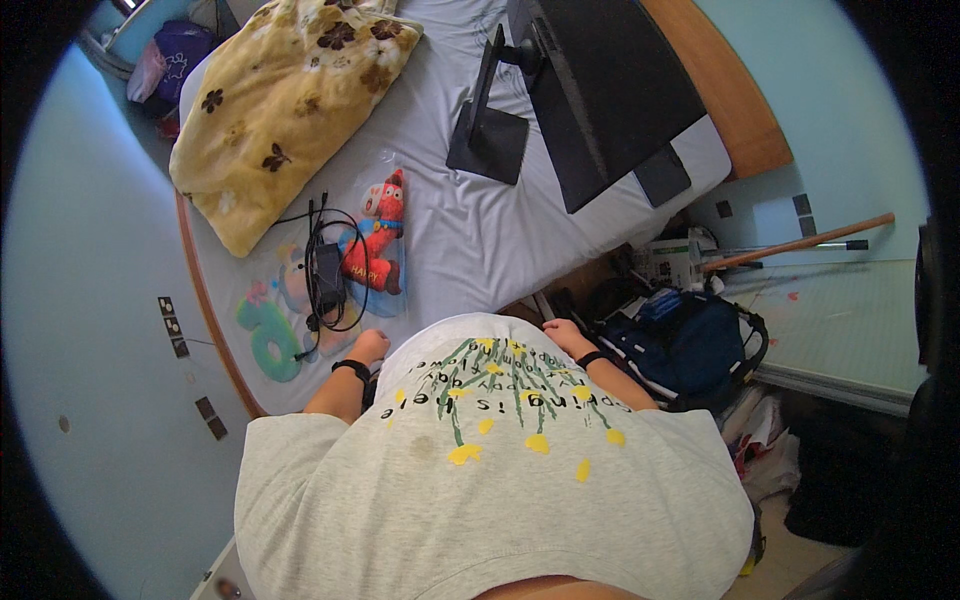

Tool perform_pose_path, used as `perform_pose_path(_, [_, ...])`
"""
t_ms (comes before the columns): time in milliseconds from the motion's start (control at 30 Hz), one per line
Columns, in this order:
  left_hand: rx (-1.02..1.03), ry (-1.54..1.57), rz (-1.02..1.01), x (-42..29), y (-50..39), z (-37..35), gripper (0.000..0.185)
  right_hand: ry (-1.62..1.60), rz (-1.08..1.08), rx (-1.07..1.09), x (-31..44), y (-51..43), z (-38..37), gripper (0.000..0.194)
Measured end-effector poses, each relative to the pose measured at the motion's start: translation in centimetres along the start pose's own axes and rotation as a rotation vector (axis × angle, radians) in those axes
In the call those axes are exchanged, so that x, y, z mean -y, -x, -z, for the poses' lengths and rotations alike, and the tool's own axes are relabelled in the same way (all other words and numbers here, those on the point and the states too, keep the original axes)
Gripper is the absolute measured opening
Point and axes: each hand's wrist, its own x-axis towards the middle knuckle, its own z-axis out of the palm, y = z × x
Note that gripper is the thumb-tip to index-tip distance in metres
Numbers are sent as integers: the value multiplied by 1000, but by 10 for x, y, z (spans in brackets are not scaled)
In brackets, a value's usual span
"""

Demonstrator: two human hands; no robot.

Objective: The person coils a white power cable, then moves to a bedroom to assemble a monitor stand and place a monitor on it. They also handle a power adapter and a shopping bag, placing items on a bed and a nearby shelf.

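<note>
My left hand (370, 346) rests low at the edge of the bed, beside a clear plastic sheet with printed cartoon figures (383, 232). Coiled black cables with a power adapter (328, 275) lie on that sheet. On the right, my right hand (568, 336) hangs just past the bed's near edge, close to a dark blue bag (679, 349). Neither hand shows anything in it; the fingers are partly curled and small in view. Farther up the bed, a black monitor (615, 90) lies tilted on its stand, whose square base (495, 146) faces me.
A yellow flowered blanket (300, 105) lies at the upper left of the bed (450, 255). A flat black item (662, 176) sits by the monitor. A wooden pole (802, 241) sticks out at the right above the bag. Plastic bags (765, 457) stand on the floor.
</note>
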Motion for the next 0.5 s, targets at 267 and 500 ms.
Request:
perform_pose_path(267, [15,71,4,9,-9,-7,26,-4,-14,5,-5,-4,-1,24])
perform_pose_path(500, [55,57,25,8,-9,-4,26,-32,22,-24,-1,1,-2,13])
